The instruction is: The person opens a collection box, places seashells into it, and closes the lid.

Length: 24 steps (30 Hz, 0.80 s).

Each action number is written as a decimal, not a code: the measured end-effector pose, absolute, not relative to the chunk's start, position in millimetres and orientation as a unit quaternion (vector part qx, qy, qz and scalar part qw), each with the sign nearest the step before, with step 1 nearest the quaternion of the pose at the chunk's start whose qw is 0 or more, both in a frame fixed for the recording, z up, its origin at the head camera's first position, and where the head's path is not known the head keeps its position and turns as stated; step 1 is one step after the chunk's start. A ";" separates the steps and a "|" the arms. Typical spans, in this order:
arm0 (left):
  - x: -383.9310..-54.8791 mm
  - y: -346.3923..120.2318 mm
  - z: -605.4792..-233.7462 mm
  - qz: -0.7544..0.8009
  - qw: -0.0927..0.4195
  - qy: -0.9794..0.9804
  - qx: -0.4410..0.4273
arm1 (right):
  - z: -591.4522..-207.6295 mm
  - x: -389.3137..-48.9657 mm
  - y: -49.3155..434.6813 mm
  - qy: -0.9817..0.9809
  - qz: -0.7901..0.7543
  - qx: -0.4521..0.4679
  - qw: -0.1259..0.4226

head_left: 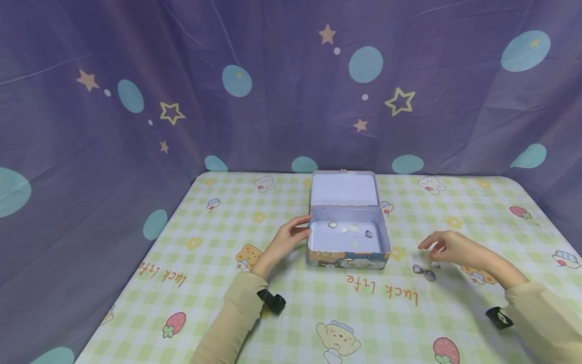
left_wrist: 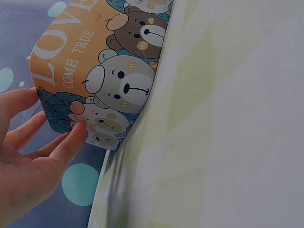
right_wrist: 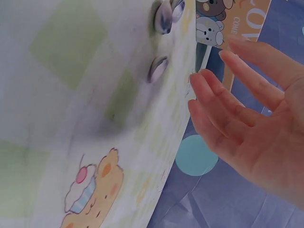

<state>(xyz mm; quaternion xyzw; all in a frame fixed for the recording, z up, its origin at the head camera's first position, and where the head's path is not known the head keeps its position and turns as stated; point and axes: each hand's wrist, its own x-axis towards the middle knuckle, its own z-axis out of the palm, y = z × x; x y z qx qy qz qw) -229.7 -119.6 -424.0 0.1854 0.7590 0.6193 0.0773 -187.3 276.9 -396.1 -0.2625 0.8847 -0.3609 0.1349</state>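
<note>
An open tin box (head_left: 349, 261) with bears on its outside stands mid-table, its lid (head_left: 344, 187) tipped back. Inside lie several small shells, among them a dark one (head_left: 369, 234) and a pale one (head_left: 333, 225). My left hand (head_left: 288, 238) touches the tin's left side with its fingertips; in the left wrist view the fingers spread against the printed wall (left_wrist: 121, 78). To the right of the tin, my right hand (head_left: 456, 248) hovers with loosely bent fingers, holding nothing. Close below it, purplish shells (head_left: 429, 275) lie on the cloth, also seen in the right wrist view as shells (right_wrist: 158, 69).
A green-and-white checked tablecloth (head_left: 291, 323) with cartoon prints covers the table. Purple curtains (head_left: 282, 131) with stars and blue spots hang behind and at the sides. Each wrist wears a black camera, the left one (head_left: 272, 302) near the sleeve cuff.
</note>
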 end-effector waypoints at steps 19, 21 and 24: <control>-237.5 -124.7 -436.8 0.621 0.062 0.746 0.232 | -413.1 -188.9 285.8 0.886 -0.352 -0.241 0.179; -229.7 -121.8 -424.3 0.620 0.076 0.753 0.208 | -414.3 -188.6 286.0 0.887 -0.353 -0.239 0.178; -222.7 -118.8 -409.9 0.619 0.096 0.756 0.190 | -415.3 -188.1 285.9 0.890 -0.348 -0.236 0.175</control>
